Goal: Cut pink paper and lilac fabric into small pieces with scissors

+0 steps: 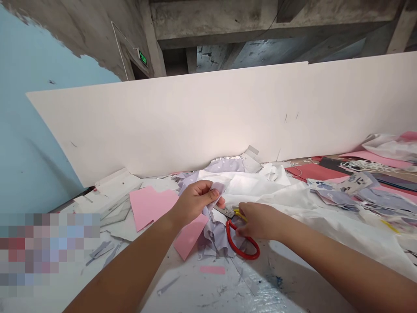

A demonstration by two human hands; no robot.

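My left hand (198, 200) pinches an edge of lavender patterned fabric (216, 230) between thumb and fingers. Just below and to the right, my right hand (259, 219) grips a pair of scissors (243, 250) with one red handle loop and one yellow handle. The metal blades point left toward the pinched cloth, and their tips are partly hidden by the fabric and my left fingers. White fabric (270, 189) spreads behind and to the right of my hands. Pink paper pieces (153, 206) lie under and beside my left forearm.
A tall white board (182, 126) stands along the back of the table. Fabric scraps (345, 187), red card (304, 172) and white string (363, 165) are heaped at the right. A small pink strip (212, 270) lies in front. The lower left corner is blurred out.
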